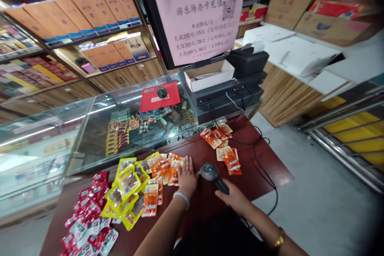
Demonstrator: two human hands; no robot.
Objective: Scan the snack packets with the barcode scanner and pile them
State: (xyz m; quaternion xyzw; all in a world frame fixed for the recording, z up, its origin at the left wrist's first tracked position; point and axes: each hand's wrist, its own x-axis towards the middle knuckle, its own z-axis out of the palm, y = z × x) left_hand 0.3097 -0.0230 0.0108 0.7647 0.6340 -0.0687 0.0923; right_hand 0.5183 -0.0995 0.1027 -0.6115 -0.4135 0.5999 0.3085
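Note:
My left hand [187, 179] lies with its fingers stretched out at the right edge of a group of orange snack packets [151, 200], touching one of them. In my right hand [237, 199] is the handle of a dark barcode scanner [209, 171], its grey head near my left thumb and a blue light showing on top. Yellow-edged snack packets [129, 182] form a heap left of the orange ones. Farther left is a pile of red and white packets [87, 212]. More orange packets [232, 160] lie apart, beyond the scanner on the right.
The dark red table [264, 164] adjoins a glass display counter [99, 124]. On the glass, a mouse [161, 92] rests on a red mat [144, 102]. A monitor carrying a pink sign [201, 20] stands behind a black till [222, 96]. A black cable [255, 160] loops over the table's right side.

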